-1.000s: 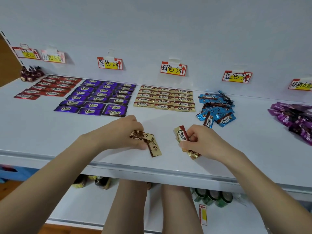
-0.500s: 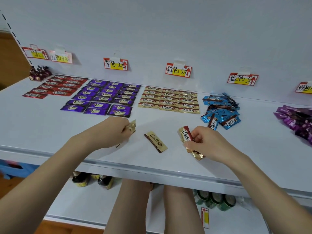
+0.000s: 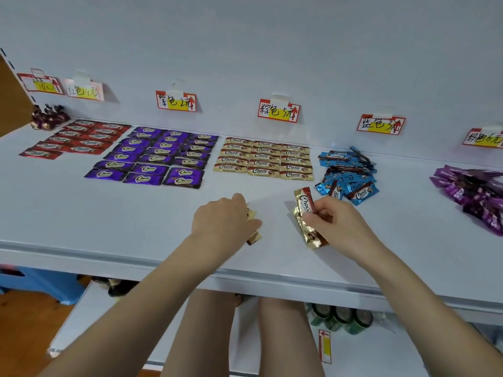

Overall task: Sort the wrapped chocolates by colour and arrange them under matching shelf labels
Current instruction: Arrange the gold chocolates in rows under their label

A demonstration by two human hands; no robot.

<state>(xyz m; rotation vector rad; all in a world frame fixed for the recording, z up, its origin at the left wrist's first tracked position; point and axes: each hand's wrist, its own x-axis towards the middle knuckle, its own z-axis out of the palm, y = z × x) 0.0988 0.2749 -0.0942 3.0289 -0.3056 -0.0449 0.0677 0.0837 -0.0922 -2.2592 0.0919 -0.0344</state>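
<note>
Under labels on the white shelf [image 3: 81, 219] lie rows of red chocolates [image 3: 73, 140], purple chocolates [image 3: 158, 156] and gold chocolates [image 3: 264, 159]. A loose heap of blue chocolates [image 3: 348, 172] sits under the blue label [image 3: 381, 125], and a pile of pink-purple ones [image 3: 473, 191] lies at the far right. My left hand [image 3: 226, 221] is palm down near the front, fingers curled over gold chocolates [image 3: 254, 236] whose ends stick out past my fingertips. My right hand [image 3: 337, 227] grips a small bundle of gold chocolates [image 3: 304, 204], held just above the shelf.
Dark twisted candies [image 3: 46, 117] sit in the back left corner. The shelf's front lip [image 3: 272, 281] runs just below my wrists. Green cans [image 3: 340, 319] stand on the lower shelf, and a blue stool [image 3: 40, 281] is on the floor at the left.
My left hand had lifted one gold chocolate away to the left, leaving one lying on the shelf. It has now come back right and covers that lying piece. My right hand barely moved.
</note>
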